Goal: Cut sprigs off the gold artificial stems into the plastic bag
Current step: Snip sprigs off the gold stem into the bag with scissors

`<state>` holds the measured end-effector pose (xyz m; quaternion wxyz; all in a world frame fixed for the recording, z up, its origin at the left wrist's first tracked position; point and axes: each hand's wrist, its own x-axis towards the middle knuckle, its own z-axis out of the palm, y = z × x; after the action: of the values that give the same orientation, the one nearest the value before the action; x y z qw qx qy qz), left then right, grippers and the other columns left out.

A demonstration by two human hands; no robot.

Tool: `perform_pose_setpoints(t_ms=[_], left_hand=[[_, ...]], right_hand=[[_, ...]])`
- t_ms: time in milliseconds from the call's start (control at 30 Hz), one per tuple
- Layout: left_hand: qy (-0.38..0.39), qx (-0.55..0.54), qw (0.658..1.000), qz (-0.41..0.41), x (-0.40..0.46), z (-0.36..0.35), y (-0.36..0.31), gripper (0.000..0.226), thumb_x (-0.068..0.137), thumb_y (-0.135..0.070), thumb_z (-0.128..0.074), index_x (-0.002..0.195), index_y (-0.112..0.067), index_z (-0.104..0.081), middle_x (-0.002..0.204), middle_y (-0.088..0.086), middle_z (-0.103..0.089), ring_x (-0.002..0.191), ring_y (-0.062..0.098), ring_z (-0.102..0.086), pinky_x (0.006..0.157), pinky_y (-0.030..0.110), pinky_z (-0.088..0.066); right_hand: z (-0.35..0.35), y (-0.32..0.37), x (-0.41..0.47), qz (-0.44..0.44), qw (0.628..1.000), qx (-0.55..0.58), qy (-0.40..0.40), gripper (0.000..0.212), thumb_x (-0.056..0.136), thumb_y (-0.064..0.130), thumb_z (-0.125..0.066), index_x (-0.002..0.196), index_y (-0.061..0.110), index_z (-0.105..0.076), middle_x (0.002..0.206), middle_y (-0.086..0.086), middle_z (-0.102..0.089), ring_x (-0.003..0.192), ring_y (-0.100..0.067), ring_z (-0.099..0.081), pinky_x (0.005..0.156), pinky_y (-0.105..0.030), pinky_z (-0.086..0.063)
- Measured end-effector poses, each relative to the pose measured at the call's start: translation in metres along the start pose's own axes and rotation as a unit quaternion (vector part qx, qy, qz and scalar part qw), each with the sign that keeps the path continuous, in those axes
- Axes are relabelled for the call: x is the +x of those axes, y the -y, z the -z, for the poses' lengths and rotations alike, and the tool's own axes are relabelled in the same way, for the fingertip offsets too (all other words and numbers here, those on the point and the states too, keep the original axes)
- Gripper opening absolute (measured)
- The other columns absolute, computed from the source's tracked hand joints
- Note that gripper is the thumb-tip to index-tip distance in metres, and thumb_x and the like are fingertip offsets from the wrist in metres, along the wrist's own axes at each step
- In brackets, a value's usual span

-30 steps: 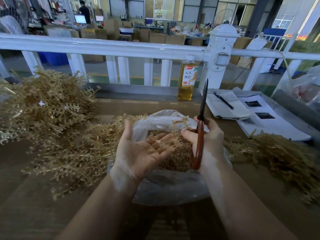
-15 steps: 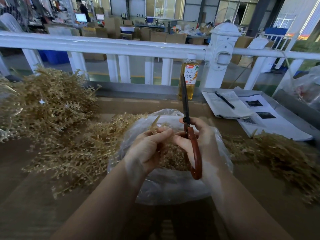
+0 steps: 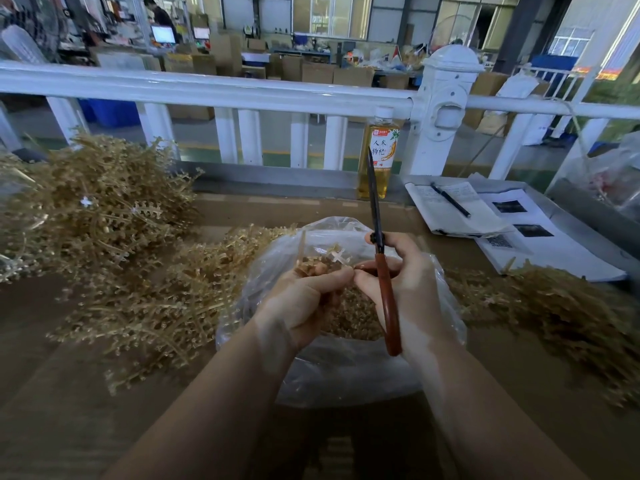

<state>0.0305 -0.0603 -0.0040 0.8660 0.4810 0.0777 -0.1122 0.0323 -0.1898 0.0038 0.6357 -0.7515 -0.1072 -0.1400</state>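
A clear plastic bag (image 3: 346,372) lies open at the table's middle, with cut gold sprigs inside. Above it my left hand (image 3: 304,299) curls round a small bunch of gold sprigs (image 3: 318,263), one thin stem poking up. My right hand (image 3: 405,285) grips red-handled scissors (image 3: 384,289), blades together and pointing up; its fingertips meet my left fingers. Gold artificial stems (image 3: 97,209) are heaped at the left, with more spread beside the bag (image 3: 166,306).
Another pile of gold stems (image 3: 568,313) lies at the right. A bottle of yellow drink (image 3: 377,157) stands by the white railing (image 3: 207,88). A notebook with a pen (image 3: 450,202) and printed sheets (image 3: 540,244) lie at the far right.
My left hand, open and palm up a second ago, has curled round the sprigs. The scissors have swung from right to upright and the two hands have come together.
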Motion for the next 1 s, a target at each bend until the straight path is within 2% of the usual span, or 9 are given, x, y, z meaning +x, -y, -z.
perform_pose_setpoints(t_ms=[100, 200, 300, 400, 500, 633, 700, 867, 1000], left_hand=[[-0.022, 0.01, 0.999, -0.03, 0.002, 0.0, -0.003, 0.039, 0.08, 0.01, -0.063, 0.054, -0.012, -0.043, 0.048, -0.001, -0.057, 0.038, 0.006, -0.052, 0.038, 0.014, -0.04], [-0.057, -0.012, 0.997, -0.055, 0.003, 0.005, -0.012, 0.035, 0.08, 0.011, -0.062, 0.057, -0.01, -0.047, 0.051, 0.003, -0.057, 0.037, 0.007, -0.055, 0.036, 0.013, -0.041], [-0.091, -0.043, 0.992, -0.073, 0.004, 0.012, -0.022, 0.031, 0.08, 0.01, -0.063, 0.064, -0.01, -0.045, 0.06, 0.007, -0.059, 0.041, 0.009, -0.058, 0.036, 0.013, -0.04], [-0.11, -0.054, 0.989, -0.087, 0.007, 0.02, -0.027, 0.032, 0.08, 0.008, -0.064, 0.062, -0.012, -0.046, 0.058, 0.006, -0.06, 0.043, 0.009, -0.06, 0.037, 0.013, -0.042], [-0.129, -0.038, 0.986, -0.099, 0.009, 0.025, -0.028, 0.034, 0.081, 0.005, -0.065, 0.058, -0.012, -0.048, 0.047, 0.0, -0.059, 0.039, 0.006, -0.056, 0.037, 0.012, -0.042], [-0.143, -0.059, 0.98, -0.127, 0.013, 0.028, -0.024, 0.039, 0.083, 0.005, -0.064, 0.062, -0.016, -0.038, 0.047, -0.001, -0.059, 0.045, 0.007, -0.06, 0.043, 0.015, -0.048], [-0.149, -0.072, 0.977, -0.134, 0.014, 0.028, -0.022, 0.039, 0.083, 0.005, -0.064, 0.063, -0.017, -0.038, 0.049, 0.0, -0.06, 0.05, 0.01, -0.063, 0.05, 0.018, -0.053], [-0.158, -0.107, 0.97, -0.149, 0.017, 0.027, -0.017, 0.039, 0.081, 0.008, -0.063, 0.063, -0.017, -0.039, 0.058, 0.005, -0.061, 0.065, 0.017, -0.064, 0.075, 0.033, -0.053], [-0.168, -0.092, 0.966, -0.172, 0.016, 0.024, -0.015, 0.041, 0.082, 0.01, -0.062, 0.063, -0.017, -0.037, 0.051, -0.001, -0.06, 0.059, 0.015, -0.067, 0.062, 0.03, -0.055]], right_hand=[[0.002, 0.0, 0.0, -0.008, 1.0, -0.024, 0.016, 0.038, 0.075, 0.005, -0.078, 0.092, 0.033, -0.058, 0.071, 0.0, -0.068, 0.064, -0.003, -0.066, 0.058, -0.012, -0.05], [0.005, 0.001, -0.004, -0.028, 0.997, -0.037, 0.061, 0.022, 0.079, 0.025, -0.077, 0.096, 0.025, -0.062, 0.077, 0.002, -0.069, 0.072, -0.007, -0.067, 0.064, -0.016, -0.052], [0.009, 0.002, -0.008, -0.017, 0.988, -0.12, 0.093, 0.022, 0.081, 0.041, -0.071, 0.093, 0.026, -0.061, 0.072, 0.007, -0.066, 0.069, 0.001, -0.062, 0.058, -0.006, -0.043], [0.014, 0.001, -0.011, 0.0, 0.969, -0.216, 0.118, 0.025, 0.083, 0.05, -0.066, 0.093, 0.028, -0.058, 0.069, 0.013, -0.062, 0.07, 0.01, -0.057, 0.06, -0.002, -0.038], [0.016, -0.004, -0.013, -0.005, 0.952, -0.268, 0.146, 0.029, 0.083, 0.058, -0.062, 0.091, 0.031, -0.053, 0.07, 0.021, -0.059, 0.07, 0.009, -0.055, 0.057, -0.011, -0.039], [0.014, -0.01, -0.016, -0.011, 0.94, -0.292, 0.174, 0.031, 0.082, 0.063, -0.058, 0.093, 0.036, -0.047, 0.076, 0.014, -0.058, 0.072, 0.0, -0.056, 0.063, -0.02, -0.04], [0.014, -0.01, -0.016, -0.009, 0.936, -0.303, 0.179, 0.032, 0.082, 0.064, -0.057, 0.094, 0.037, -0.046, 0.078, 0.013, -0.058, 0.074, 0.001, -0.056, 0.061, -0.018, -0.037], [0.009, -0.012, -0.019, 0.006, 0.925, -0.333, 0.185, 0.034, 0.082, 0.062, -0.057, 0.102, 0.037, -0.045, 0.091, 0.013, -0.058, 0.084, 0.0, -0.054, 0.064, -0.012, -0.037], [0.006, -0.012, -0.021, 0.017, 0.921, -0.343, 0.182, 0.037, 0.083, 0.06, -0.059, 0.104, 0.034, -0.045, 0.09, 0.012, -0.055, 0.088, -0.007, -0.053, 0.074, -0.025, -0.044]])
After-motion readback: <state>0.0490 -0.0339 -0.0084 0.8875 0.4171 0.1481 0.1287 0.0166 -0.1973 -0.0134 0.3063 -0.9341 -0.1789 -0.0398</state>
